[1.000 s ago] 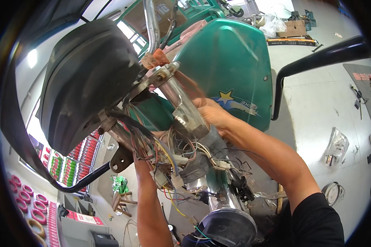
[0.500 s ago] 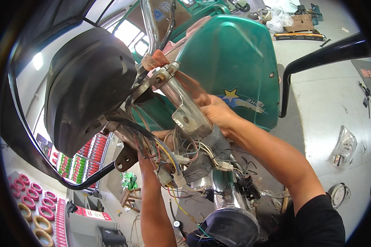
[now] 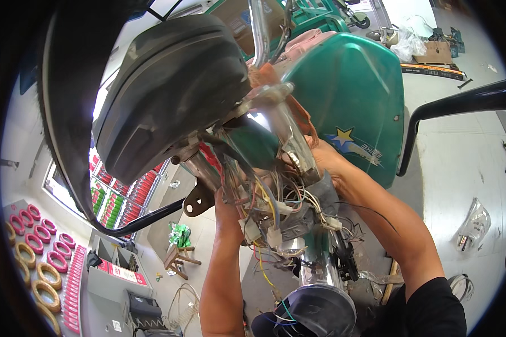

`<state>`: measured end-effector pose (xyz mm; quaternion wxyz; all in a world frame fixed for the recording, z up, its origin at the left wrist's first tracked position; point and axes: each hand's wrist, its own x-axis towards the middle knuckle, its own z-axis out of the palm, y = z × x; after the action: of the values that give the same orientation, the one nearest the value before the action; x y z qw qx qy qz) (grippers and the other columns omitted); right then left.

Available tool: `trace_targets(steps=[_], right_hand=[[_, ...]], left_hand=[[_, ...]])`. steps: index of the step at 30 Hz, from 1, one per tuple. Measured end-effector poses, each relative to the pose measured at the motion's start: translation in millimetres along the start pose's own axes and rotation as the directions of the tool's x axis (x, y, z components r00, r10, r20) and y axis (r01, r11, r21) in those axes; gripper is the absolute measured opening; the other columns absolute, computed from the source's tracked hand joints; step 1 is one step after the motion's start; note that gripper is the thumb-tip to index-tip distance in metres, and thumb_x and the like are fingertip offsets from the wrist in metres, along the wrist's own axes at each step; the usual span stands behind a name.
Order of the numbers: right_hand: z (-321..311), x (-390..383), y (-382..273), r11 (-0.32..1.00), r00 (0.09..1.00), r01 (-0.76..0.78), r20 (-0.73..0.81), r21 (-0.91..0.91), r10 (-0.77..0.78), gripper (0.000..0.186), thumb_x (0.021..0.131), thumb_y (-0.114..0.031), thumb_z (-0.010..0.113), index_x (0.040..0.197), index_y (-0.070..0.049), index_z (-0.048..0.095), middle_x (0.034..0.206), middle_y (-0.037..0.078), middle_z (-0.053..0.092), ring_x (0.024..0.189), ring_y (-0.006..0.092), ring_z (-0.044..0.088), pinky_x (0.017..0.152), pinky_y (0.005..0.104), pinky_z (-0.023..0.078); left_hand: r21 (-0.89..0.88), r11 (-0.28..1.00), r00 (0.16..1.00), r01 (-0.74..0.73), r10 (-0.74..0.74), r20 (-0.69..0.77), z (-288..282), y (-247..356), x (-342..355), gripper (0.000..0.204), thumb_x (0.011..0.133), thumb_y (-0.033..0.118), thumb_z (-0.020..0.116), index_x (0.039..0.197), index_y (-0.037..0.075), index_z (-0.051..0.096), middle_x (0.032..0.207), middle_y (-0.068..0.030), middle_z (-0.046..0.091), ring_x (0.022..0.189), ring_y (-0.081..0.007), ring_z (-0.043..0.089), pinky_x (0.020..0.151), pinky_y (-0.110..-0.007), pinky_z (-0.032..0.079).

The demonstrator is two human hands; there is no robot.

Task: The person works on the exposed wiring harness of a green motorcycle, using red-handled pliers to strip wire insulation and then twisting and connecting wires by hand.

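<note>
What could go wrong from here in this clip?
The tangled wires might snag or pull loose, with the left forearm reaching in close behind them. The right grip, partly hidden behind the metal tube, could scrape an edge unseen. The dangling white connector could get knocked.

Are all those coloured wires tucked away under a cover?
No: the coloured wires and white connectors hang in plain view, below and to the right of the black housing.
</note>
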<state>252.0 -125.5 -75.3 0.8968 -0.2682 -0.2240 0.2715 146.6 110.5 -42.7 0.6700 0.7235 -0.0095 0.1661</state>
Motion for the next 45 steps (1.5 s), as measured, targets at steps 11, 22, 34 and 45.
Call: trace_targets(steps=[11, 22, 34, 45], right_hand=[[-2, -10, -5, 1.000, 1.000, 0.006, 0.023, -0.016, -0.006, 0.019, 0.094, 0.002, 0.076, 0.112, -0.003, 0.071, 0.100, 0.010, 0.078, 0.082, 0.0162, 0.077, 0.072, 0.0327, 0.065], [-13, -10, -3, 0.996, 0.996, 0.037, 0.083, -0.084, -0.030, 0.015, 0.096, 0.002, 0.072, 0.109, -0.004, 0.068, 0.098, 0.008, 0.076, 0.084, 0.0147, 0.075, 0.074, 0.0312, 0.063], [-8, -13, -3, 0.987, 0.998, 0.055, -0.033, -0.150, -0.061, 0.010, 0.100, 0.003, 0.067, 0.107, -0.003, 0.065, 0.095, 0.006, 0.073, 0.080, 0.0127, 0.071, 0.071, 0.0288, 0.060], [3, -21, -10, 0.957, 0.997, 0.073, -0.002, -0.281, -0.076, 0.019, 0.090, 0.007, 0.075, 0.102, -0.005, 0.065, 0.094, 0.005, 0.073, 0.083, 0.0100, 0.069, 0.071, 0.0275, 0.055]], left_hand=[[-0.074, 0.997, 0.995, -0.022, 0.015, -0.103, 21, 20, -19, 0.017, 0.091, 0.012, 0.086, 0.097, 0.000, 0.077, 0.083, -0.0031, 0.074, 0.070, -0.0101, 0.066, 0.061, -0.027, 0.053], [-0.122, 0.986, 0.993, -0.116, 0.118, 0.016, 35, 19, -17, 0.055, 0.103, 0.043, 0.063, 0.114, -0.010, 0.073, 0.094, -0.0116, 0.075, 0.074, -0.0146, 0.069, 0.060, -0.029, 0.056], [0.008, 0.979, 0.959, 0.203, -0.197, -0.203, 4, 19, -23, 0.037, 0.111, 0.023, 0.048, 0.147, 0.016, 0.049, 0.128, -0.0079, 0.067, 0.108, -0.0239, 0.074, 0.089, -0.041, 0.062], [0.110, 0.987, 0.988, 0.118, -0.106, -0.111, -26, -9, -10, 0.037, 0.110, 0.018, 0.053, 0.146, 0.013, 0.050, 0.131, -0.0091, 0.066, 0.114, -0.0233, 0.071, 0.091, -0.039, 0.061]])
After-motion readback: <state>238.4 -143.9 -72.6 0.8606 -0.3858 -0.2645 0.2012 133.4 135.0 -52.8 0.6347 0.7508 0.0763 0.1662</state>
